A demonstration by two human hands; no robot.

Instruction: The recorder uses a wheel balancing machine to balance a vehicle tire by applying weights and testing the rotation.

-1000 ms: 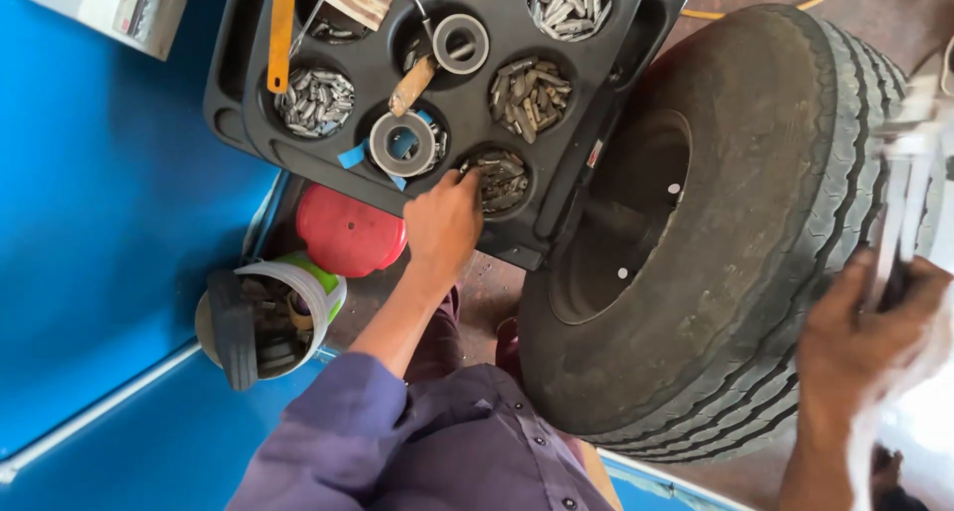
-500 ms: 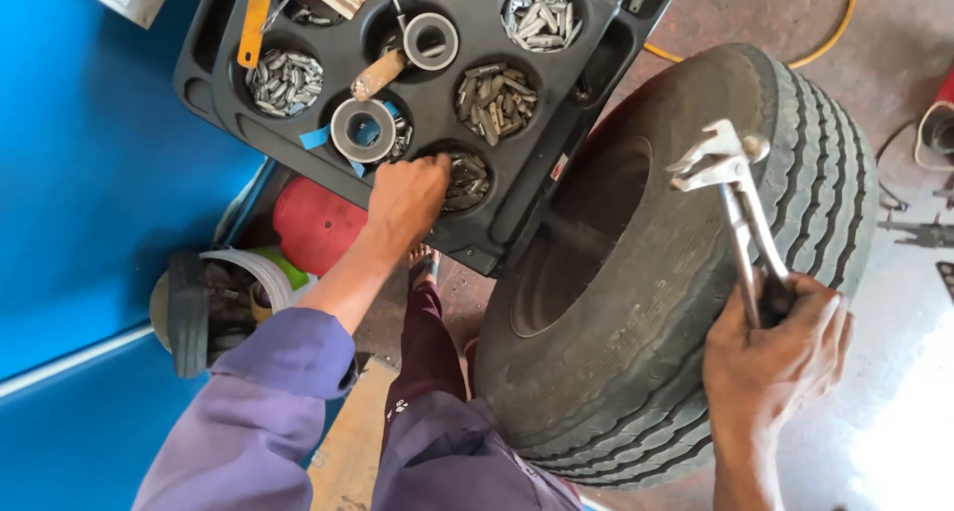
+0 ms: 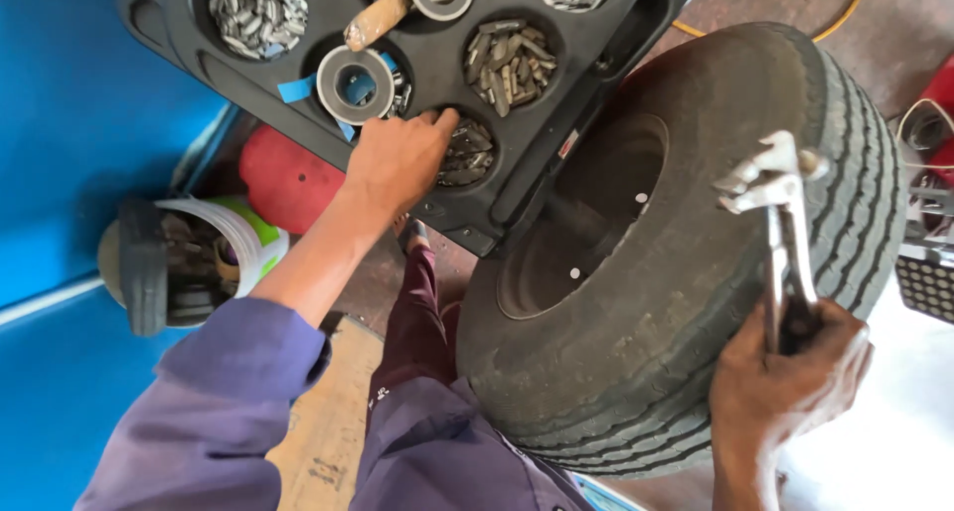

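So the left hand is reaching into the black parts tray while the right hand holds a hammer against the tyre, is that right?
Not quite. The right hand holds metal pliers, not a hammer, with the jaws up against the tyre. The rest stands: the left hand reaches into a compartment of small metal pieces in the black parts tray. The head view shows it.

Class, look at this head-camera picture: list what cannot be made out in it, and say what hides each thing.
- Left hand fingertips: buried in a black tray cup of small metal pieces; what they pinch is hidden.
- Tray's far cups: cut by the top edge.
- Metal hand tool handle: wrapped by the right hand.
- Bucket contents: dark, too cluttered.
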